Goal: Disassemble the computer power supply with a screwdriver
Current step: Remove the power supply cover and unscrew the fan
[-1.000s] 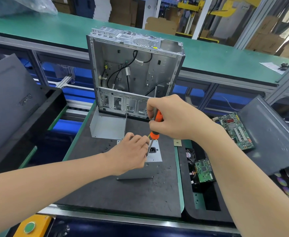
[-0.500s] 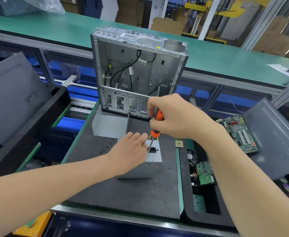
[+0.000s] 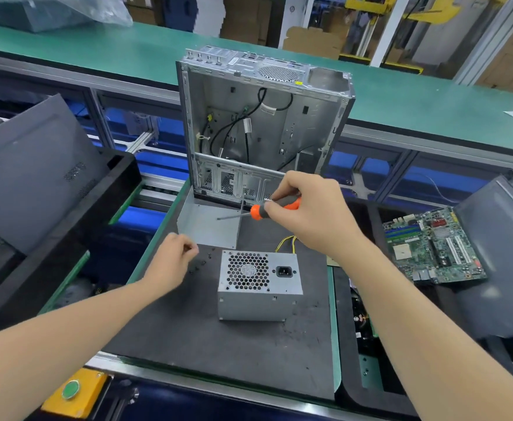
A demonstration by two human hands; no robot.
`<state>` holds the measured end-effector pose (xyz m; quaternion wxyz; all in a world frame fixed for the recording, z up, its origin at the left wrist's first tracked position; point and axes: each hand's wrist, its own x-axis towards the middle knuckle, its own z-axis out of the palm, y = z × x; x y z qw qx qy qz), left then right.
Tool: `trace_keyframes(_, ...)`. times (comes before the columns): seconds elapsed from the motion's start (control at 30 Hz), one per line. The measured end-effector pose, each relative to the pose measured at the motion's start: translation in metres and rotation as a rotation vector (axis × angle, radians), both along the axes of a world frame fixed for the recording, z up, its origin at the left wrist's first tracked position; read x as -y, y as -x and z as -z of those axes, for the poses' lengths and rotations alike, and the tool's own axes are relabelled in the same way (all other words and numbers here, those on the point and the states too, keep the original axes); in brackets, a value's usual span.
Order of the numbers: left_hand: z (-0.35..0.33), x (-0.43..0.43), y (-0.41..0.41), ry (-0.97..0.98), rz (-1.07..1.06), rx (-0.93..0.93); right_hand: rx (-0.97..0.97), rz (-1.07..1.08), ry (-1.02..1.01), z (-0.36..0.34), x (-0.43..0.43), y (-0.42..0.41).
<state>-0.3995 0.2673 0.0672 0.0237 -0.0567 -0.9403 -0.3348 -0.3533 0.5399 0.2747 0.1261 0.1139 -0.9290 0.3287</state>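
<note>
Power supply (image 3: 259, 287) sits near the middle of the dark mat (image 3: 218, 354), with the fan grille and mains socket face turned up and yellow wires (image 3: 285, 243) trailing from its far side. Neither hand touches the power supply.

Grip: right hand (image 3: 313, 214) wraps the screwdriver (image 3: 256, 211) by its orange-and-grey handle. The shaft points left, roughly level, above the mat between the power supply and the open computer case (image 3: 264, 123) standing upright behind.

Note: left hand (image 3: 170, 262) is just left of the power supply, fingers curled over a scatter of small black screws (image 3: 199, 265) on the mat. It is blurred, so I cannot tell whether it pinches one.

Bent metal panel (image 3: 209, 226) lies before the case. Motherboard (image 3: 434, 244) rests far right.
</note>
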Motion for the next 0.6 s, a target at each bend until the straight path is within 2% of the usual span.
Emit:
trace_keyframes(0.17, 0.029, 0.006, -0.005, 0.014, 0.023, 0.074, 0.12, 0.08, 0.06, 0.036, 0.004, 0.006)
trace_keyframes(0.47, 0.03, 0.009, 0.008, 0.007, 0.092, 0.12, 0.147, 0.149, 0.11, 0.048, -0.003, 0.005)
trace_keyframes(0.53, 0.023, 0.008, 0.009, -0.01, 0.089, 0.084, 0.122, 0.161, 0.146, 0.044, -0.007, 0.003)
trace_keyframes(0.6, 0.012, -0.001, 0.01, -0.027, 0.055, -0.027, 0.08, 0.186, 0.174, 0.038, -0.013, 0.002)
